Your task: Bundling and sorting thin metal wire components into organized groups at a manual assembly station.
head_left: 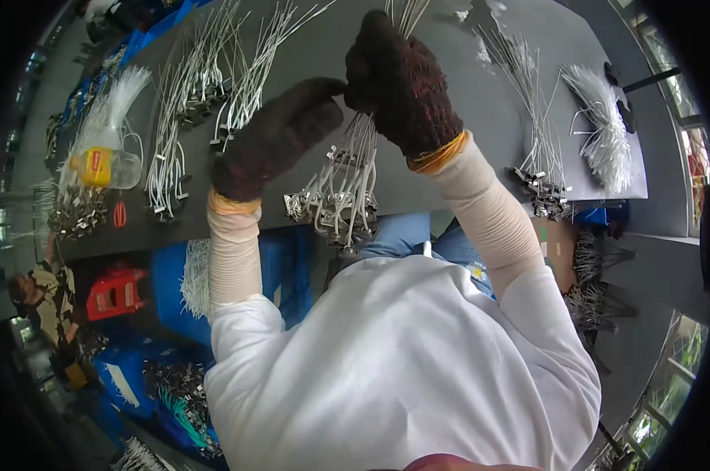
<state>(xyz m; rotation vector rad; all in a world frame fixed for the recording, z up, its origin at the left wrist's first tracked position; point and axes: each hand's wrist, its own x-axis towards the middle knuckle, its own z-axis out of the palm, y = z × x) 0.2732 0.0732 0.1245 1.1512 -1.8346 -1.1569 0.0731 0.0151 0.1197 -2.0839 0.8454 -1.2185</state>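
A bundle of thin white wires with metal clip-like ends (345, 184) is gripped in my right hand (402, 90), which wears a dark knitted glove with an orange cuff. The clip ends hang down past the table's near edge, and the wire tips stick out above my fist. My left hand (280, 137), gloved alike, lies slanted beside the bundle with its fingers stretched together. Its fingertips reach to my right hand; whether they touch a wire is hidden.
More wire bundles (206, 78) lie left on the dark grey table (292, 47), another bundle (539, 133) right, near white strands (602, 133). A clear plastic bottle (119, 169) lies far left. Below are a red stool (117, 294) and blue bins (174, 282). Another person (45, 298) is at left.
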